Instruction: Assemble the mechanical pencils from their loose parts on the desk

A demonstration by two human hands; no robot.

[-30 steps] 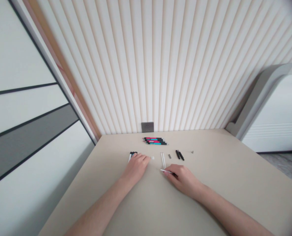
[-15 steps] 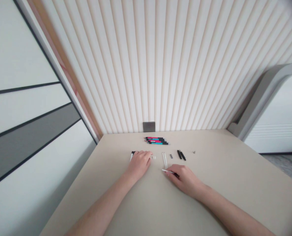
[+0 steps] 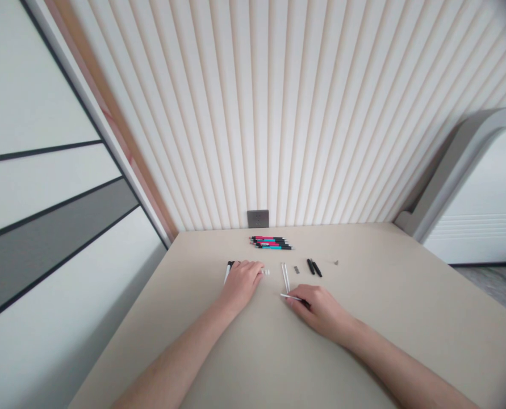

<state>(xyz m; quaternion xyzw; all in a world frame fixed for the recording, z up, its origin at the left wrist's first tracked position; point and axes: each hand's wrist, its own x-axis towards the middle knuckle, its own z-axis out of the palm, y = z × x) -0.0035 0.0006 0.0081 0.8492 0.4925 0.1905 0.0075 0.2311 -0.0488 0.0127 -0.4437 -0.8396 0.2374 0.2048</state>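
Observation:
My right hand [image 3: 321, 307] rests low over the table, its thumb and fingers closed on a white pen refill [image 3: 285, 295] with a dark part at the fingers. Just beyond it lie two more white refills [image 3: 285, 275], side by side. My left hand [image 3: 242, 281] is bent palm down over white pen barrels with black ends [image 3: 228, 271], which it partly covers. Small whitish pieces [image 3: 267, 272] lie by its fingertips. Its fingers are curled together, and what they hold, if anything, is hidden.
Several red, blue and black pens [image 3: 272, 243] lie in a stack at the back. To the right are small grey pieces [image 3: 296, 270], two black pen grips [image 3: 314, 268] and tiny metallic bits [image 3: 336, 262]. A socket [image 3: 258, 218] sits on the ribbed wall behind the table.
Both hands stay almost where they were, the right still gripping the refill. The view has shifted very slightly; the things on the table have not visibly moved.

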